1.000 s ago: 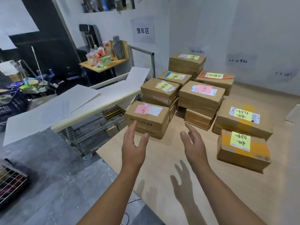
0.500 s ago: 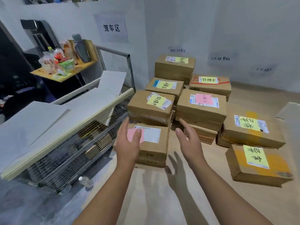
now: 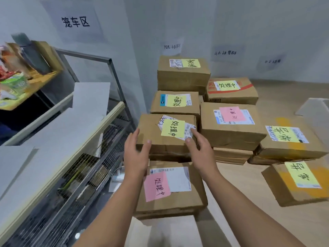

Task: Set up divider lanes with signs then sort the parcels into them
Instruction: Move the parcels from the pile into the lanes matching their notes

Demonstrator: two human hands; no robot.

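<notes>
Several cardboard parcels with yellow or pink handwritten notes are stacked on the wooden floor against the wall. My left hand (image 3: 136,154) touches the front left corner of a yellow-noted parcel (image 3: 156,132), fingers spread along its side. My right hand (image 3: 199,148) reaches the same parcel's front right corner, fingertips on its torn shipping label. Below my wrists lies a parcel with a pink note (image 3: 169,189). Small paper signs (image 3: 171,46) hang on the back wall.
A wire cage cart (image 3: 74,175) topped with white boards (image 3: 58,132) stands close on the left. A large paper sign (image 3: 75,22) hangs above it. More parcels (image 3: 292,182) lie on the right, and a white board (image 3: 315,107) rests on the floor at far right.
I have stepped closer to the pile. Both hands moved forward from above the pink-noted parcel to the front corners of the yellow-noted parcel behind it.
</notes>
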